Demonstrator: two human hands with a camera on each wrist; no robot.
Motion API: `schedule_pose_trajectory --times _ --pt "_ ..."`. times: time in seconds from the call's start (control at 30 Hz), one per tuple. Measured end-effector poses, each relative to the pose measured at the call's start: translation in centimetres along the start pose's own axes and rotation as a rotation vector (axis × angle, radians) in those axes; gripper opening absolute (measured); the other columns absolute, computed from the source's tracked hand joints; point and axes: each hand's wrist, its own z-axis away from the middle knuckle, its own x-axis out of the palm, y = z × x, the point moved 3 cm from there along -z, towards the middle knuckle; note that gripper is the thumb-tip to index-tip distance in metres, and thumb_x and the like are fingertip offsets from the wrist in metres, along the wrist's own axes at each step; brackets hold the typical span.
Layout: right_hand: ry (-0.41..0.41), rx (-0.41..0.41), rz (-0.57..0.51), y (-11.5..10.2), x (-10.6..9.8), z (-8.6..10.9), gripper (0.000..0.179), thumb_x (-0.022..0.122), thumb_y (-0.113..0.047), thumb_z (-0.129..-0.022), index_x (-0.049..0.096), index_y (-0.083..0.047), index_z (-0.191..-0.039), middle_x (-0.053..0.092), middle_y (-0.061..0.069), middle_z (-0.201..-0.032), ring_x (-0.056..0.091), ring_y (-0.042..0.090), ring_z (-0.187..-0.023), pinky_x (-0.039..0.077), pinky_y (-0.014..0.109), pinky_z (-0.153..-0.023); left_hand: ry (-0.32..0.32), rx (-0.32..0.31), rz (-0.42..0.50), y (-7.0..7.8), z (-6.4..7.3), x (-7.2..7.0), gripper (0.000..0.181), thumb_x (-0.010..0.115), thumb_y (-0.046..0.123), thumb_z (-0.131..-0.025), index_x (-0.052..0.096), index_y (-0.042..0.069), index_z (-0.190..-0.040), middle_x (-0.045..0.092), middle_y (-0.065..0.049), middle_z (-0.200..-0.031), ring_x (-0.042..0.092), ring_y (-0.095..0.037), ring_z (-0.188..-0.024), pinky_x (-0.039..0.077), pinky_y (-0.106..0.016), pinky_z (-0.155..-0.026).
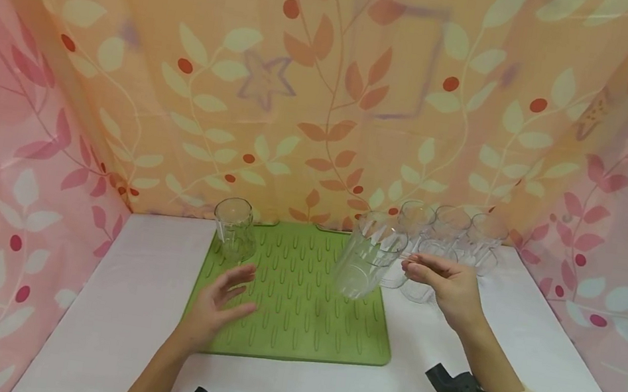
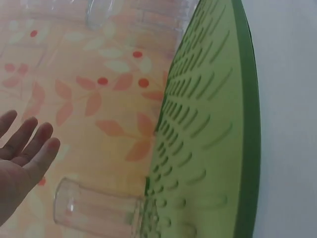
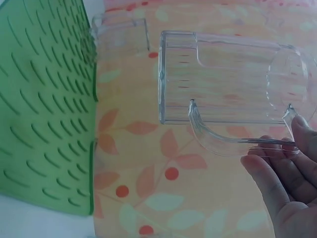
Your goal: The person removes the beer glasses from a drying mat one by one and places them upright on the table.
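My right hand [image 1: 451,292] pinches the handle of a clear mug [image 1: 368,257] and holds it tilted over the right part of a green ridged mat [image 1: 291,317]. In the right wrist view, fingers and thumb meet at one end of the mug's curved handle [image 3: 218,144]. Another clear mug [image 1: 234,232] stands at the mat's back left corner. My left hand [image 1: 210,312] hovers just in front of that mug, fingers spread and loosely bent, holding nothing. In the left wrist view, the hand [image 2: 22,163] is apart from the mug [image 2: 99,206].
Several more clear mugs [image 1: 485,237] stand close together at the back right, beside the mat. A white cloth [image 1: 139,285] covers the table. Patterned fabric [image 1: 329,91] hangs behind and along both sides. A dark curved fitting [image 1: 453,383] is on the right wrist.
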Motion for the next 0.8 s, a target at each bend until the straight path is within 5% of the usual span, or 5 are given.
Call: schedule_pose_trajectory --times 0.13,0.43,0.6,0.8 --pt "0.060 -0.013 0.001 -0.5 -1.2 -0.2 0.024 0.062 0.006 -0.090 0.063 0.020 -0.110 0.076 -0.011 -0.091 0.073 0.003 -0.084 0.057 0.017 -0.076 0.041 -0.090 -0.086 -0.6 0.6 -1.4 0.066 0.073 0.008 -0.085 0.041 0.000 -0.143 0.048 -0.014 -0.144 0.048 -0.005 -0.130 0.037 -0.011 -0.108" --pt "0.198 -0.045 0.032 -1.2 -4.1 -0.4 0.018 0.066 0.005 -0.087 0.071 0.010 -0.104 0.077 -0.010 -0.087 0.074 0.004 -0.080 0.056 0.016 -0.075 0.086 -0.233 -0.257 -2.4 2.1 -3.8 0.071 0.074 0.022 -0.086 0.039 0.008 -0.147 0.040 -0.017 -0.152 0.033 -0.036 -0.142 0.026 -0.052 -0.117" --pt "0.271 -0.071 0.047 -1.3 -5.5 -0.4 0.018 0.067 0.006 -0.087 0.076 -0.002 -0.100 0.076 -0.010 -0.086 0.073 0.003 -0.079 0.056 0.015 -0.074 0.083 -0.308 -0.303 -3.3 2.5 -4.8 0.079 0.074 0.028 -0.086 0.033 0.003 -0.149 0.033 -0.020 -0.155 0.025 -0.041 -0.145 0.020 -0.061 -0.118" --pt "0.345 -0.090 0.076 -1.5 -6.9 -0.3 0.018 0.067 0.006 -0.086 0.073 0.005 -0.103 0.076 -0.010 -0.085 0.073 0.002 -0.078 0.055 0.013 -0.073 0.054 -0.406 -0.382 -4.3 3.0 -5.8 0.087 0.074 0.034 -0.085 0.027 0.005 -0.152 0.025 -0.022 -0.158 0.017 -0.045 -0.147 0.018 -0.066 -0.116"
